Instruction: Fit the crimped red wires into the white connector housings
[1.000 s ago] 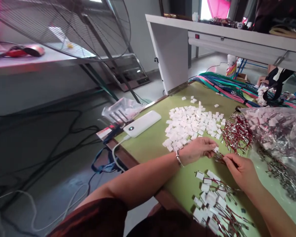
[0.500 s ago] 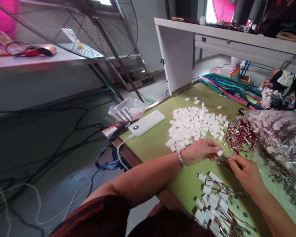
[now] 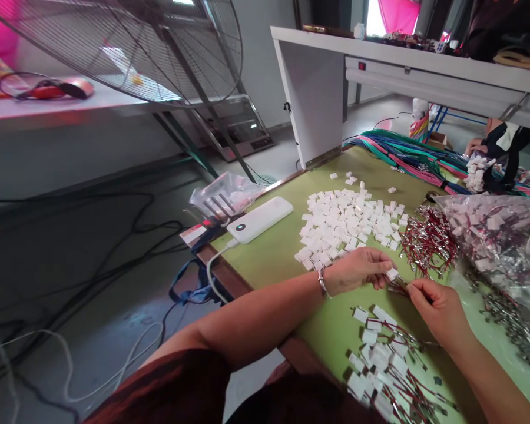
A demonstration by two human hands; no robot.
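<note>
My left hand [image 3: 363,270], with a bracelet at the wrist, pinches a small white connector housing [image 3: 392,274] between thumb and fingers. Close by on the right, my right hand [image 3: 439,306] is closed on a short wire with a metal terminal, held at the housing's end; how far it sits inside cannot be made out. Beyond my left hand spreads a heap of loose white housings [image 3: 344,224]. A pile of dark red wires with metal ends [image 3: 428,241] lies past my fingers. Nearer me are several housings with wires attached [image 3: 382,359].
A clear bag of white parts [image 3: 503,235] lies at the right, with more terminals [image 3: 512,321] beside it. A white power bank [image 3: 260,219] with a cable sits near the left table edge. Bundled coloured wires [image 3: 406,153] and a white shelf [image 3: 313,100] stand behind. A large fan [image 3: 181,53] rises left.
Both hands keep nearly the same pose and hold on the housing and wire. The whole view has shifted slightly.
</note>
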